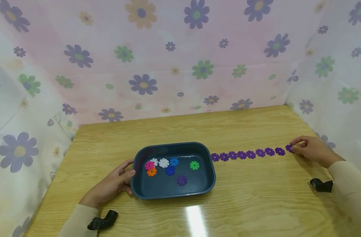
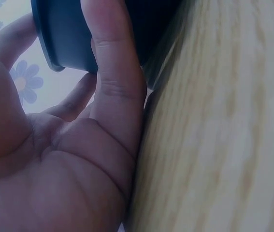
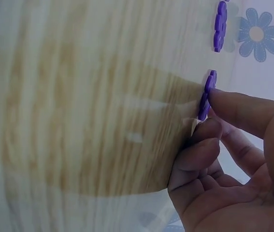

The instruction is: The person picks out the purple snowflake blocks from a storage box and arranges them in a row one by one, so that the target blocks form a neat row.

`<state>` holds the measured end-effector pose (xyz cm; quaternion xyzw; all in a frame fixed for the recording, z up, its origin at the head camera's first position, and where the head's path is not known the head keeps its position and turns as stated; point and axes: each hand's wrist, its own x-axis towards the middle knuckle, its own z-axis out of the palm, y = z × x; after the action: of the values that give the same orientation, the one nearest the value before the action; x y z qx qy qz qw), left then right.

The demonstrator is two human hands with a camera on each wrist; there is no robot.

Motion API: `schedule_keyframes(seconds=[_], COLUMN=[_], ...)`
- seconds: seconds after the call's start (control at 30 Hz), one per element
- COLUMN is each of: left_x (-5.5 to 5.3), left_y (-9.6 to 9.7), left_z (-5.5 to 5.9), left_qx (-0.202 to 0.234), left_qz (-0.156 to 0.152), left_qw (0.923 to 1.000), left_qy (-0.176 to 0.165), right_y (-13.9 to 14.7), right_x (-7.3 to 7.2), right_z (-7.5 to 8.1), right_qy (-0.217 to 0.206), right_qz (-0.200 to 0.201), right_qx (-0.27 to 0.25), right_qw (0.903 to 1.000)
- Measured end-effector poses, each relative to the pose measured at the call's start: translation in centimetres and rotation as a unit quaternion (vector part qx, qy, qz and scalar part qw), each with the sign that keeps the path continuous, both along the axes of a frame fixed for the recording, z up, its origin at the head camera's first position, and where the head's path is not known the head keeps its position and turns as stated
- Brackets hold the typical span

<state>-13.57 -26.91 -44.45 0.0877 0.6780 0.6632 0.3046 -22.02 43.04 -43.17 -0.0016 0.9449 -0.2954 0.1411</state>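
A dark blue tray (image 1: 174,194) stands on the table with its left end in my left hand (image 1: 119,179). The thumb lies over the rim, and other fingers are against the outer wall, as the left wrist view also shows. At the far right my right hand (image 1: 312,149) pinches a purple flower-shaped disc (image 3: 208,95) at the table surface. It is the last in a row of purple flower-shaped discs (image 1: 251,154) that runs right from the tray. Inside the tray lie a purple disc (image 1: 181,180), a green disc (image 1: 194,165) and several white, blue, pink and orange ones.
The wooden table (image 1: 257,204) meets a flower-printed cloth (image 1: 174,85) at the back and both sides. Dark devices are strapped at the left wrist (image 1: 102,220) and right wrist (image 1: 321,185).
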Motion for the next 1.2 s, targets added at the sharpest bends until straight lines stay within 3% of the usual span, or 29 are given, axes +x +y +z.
schedule_keyframes(seconds=[0.33, 0.47, 0.63, 0.9, 1.0, 1.2], left_x=[-0.1, -0.1, 0.0, 0.1, 0.1, 0.0], left_y=[0.1, 0.1, 0.0, -0.4, -0.3, -0.1], left_z=[0.2, 0.0, -0.2, 0.0, 0.0, 0.0], left_qx=[0.002, -0.005, -0.01, -0.002, -0.004, 0.003], left_qz=[-0.005, -0.001, 0.001, 0.001, 0.0, -0.002], left_qw=[0.9999, 1.0, 0.9999, 1.0, 1.0, 1.0], left_qy=[0.011, 0.008, 0.007, 0.003, 0.002, 0.005], right_y=[-0.1, -1.6, -6.2, -14.4, -17.1, -21.6], right_x=[0.1, 0.5, 0.9, 1.4, 2.0, 3.3], right_z=[0.4, 0.9, 2.6, 7.0, 7.8, 8.4], right_qy=[0.001, 0.066, 0.162, 0.183, 0.204, 0.238], right_qz=[-0.018, -0.024, 0.001, 0.096, 0.158, 0.265], right_qx=[-0.006, 0.008, 0.006, -0.051, -0.069, -0.109], right_qw=[0.9998, 0.9975, 0.9868, 0.977, 0.9638, 0.928])
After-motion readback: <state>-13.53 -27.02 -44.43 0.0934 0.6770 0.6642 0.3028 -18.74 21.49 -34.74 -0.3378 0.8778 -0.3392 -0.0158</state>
